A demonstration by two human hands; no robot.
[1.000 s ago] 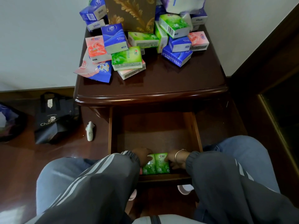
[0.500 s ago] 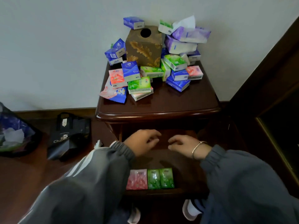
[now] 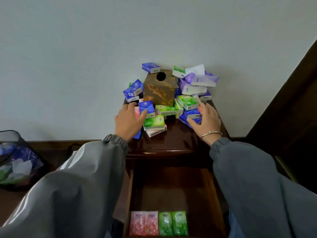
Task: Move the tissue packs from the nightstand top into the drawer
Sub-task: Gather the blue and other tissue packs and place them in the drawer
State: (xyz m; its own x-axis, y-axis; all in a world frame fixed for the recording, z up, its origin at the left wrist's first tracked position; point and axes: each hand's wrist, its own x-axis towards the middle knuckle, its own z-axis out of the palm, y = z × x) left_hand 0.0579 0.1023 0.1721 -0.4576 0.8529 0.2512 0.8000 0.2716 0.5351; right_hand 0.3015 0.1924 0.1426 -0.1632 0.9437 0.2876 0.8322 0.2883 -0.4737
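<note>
Both hands have risen from over the open drawer to the pile on the tabletop since half a second ago. My left hand (image 3: 127, 120) is spread, thumb touching a blue-and-white pocket tissue pack (image 3: 146, 109) but not yet closed on it. My right hand (image 3: 206, 117) is also spread and holds nothing, fingers laid over a blue pack (image 3: 193, 114) at the pile's right edge.

To do this well, I would judge it best to pinch each pack by its narrow sides and lift straight up, since the packs lean on each other and could slide.

Between the hands lie green glossy tissue packs (image 3: 153, 121); beyond them stands a brown gold-patterned cube tissue box (image 3: 159, 90), and beyond the right hand, purple soft packs (image 3: 197, 83).

Nearer me than the hands, the dark wooden drawer (image 3: 173, 189) already holds pink and green packs (image 3: 158, 223) in a row at its front. Nothing blocks the way down.
</note>
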